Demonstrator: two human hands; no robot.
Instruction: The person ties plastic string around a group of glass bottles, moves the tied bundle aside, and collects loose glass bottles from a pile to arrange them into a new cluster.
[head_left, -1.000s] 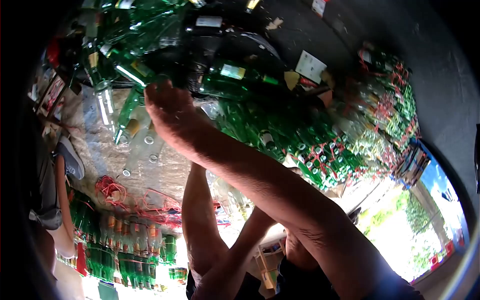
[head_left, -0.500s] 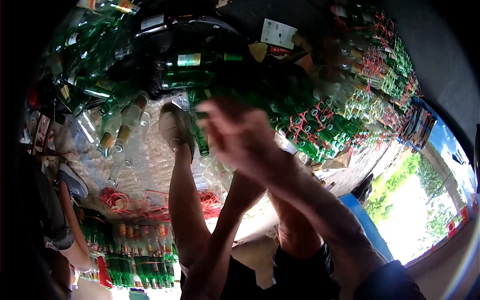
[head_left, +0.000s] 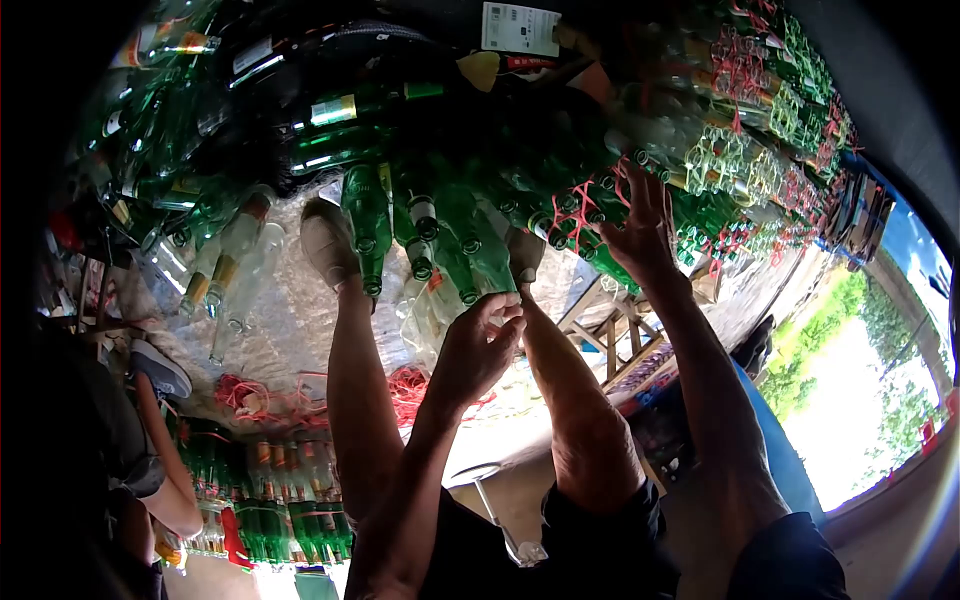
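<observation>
1. Your left hand [head_left: 478, 350] was at the mouth end of a pale green bottle [head_left: 488, 250], its fingers curled and thumb near them. You appeared to be handling that bottle by its neck, though whether the fingers had closed on the glass could not be told.

2. Your right hand [head_left: 645, 240] was open, fingers spread, beside green bottles bound with red ties [head_left: 575, 215]. No hold on them could be made out.

3. The pale green bottle was in front of you, at the near edge of the pile, between your two shoes [head_left: 328, 240] and beside a darker green bottle [head_left: 455, 245]. Its mouth pointed back towards you and its base away, into the pile. Its long axis ran away from you, leaning slightly left towards the base; whether it lay flat or tilted could not be told.

4. As a judgement, any move of that bottle called for a secure neck hold and a pull or push along its axis, clear of the neighbouring glass.

5. Clear bottles [head_left: 238, 245] lay to your left, over the floor [head_left: 285, 310].
</observation>
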